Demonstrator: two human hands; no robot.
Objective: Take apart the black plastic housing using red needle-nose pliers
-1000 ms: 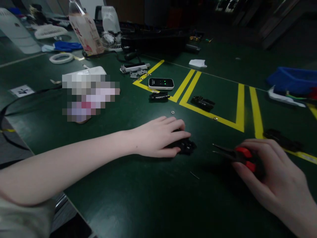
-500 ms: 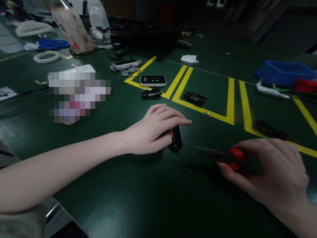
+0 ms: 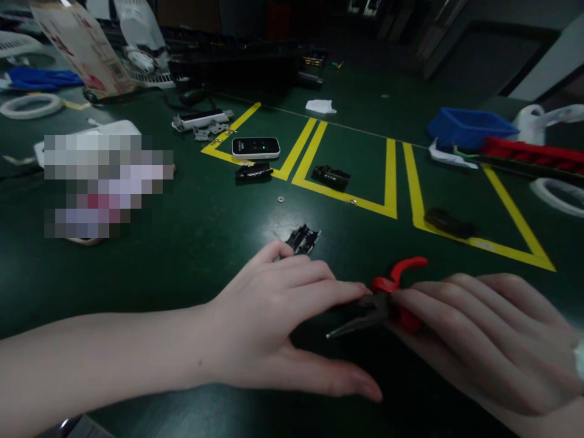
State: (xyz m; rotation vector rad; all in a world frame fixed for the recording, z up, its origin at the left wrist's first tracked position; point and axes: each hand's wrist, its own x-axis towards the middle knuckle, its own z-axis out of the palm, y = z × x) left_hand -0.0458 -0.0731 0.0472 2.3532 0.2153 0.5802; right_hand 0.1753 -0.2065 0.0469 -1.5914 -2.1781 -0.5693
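My right hand (image 3: 483,334) is closed round a red handle of the needle-nose pliers (image 3: 376,307). Their other handle sticks up free, and the jaws point left, one of them partly behind my left index finger. My left hand (image 3: 292,310) is open, thumb and fingers spread apart. Its index fingertip meets the pliers near the pivot; whether it presses on them I cannot tell. Just beyond the left knuckles lies a small black plastic part (image 3: 303,239), its near end hidden by the hand. A small metal ring (image 3: 280,199) rests on the green tabletop behind it.
Similar black parts (image 3: 331,176) lie by the yellow tape lines (image 3: 390,182). A white-edged device (image 3: 255,148) with a green light sits at the back. On the right are a blue bin (image 3: 469,129), a red strip (image 3: 533,152) and a tape roll (image 3: 566,196); a blurred-out object (image 3: 109,182) is left.
My left hand has let go of the black part and come nearer the pliers. The pliers have turned in my right hand, one handle now swung outward. The view has shifted right.
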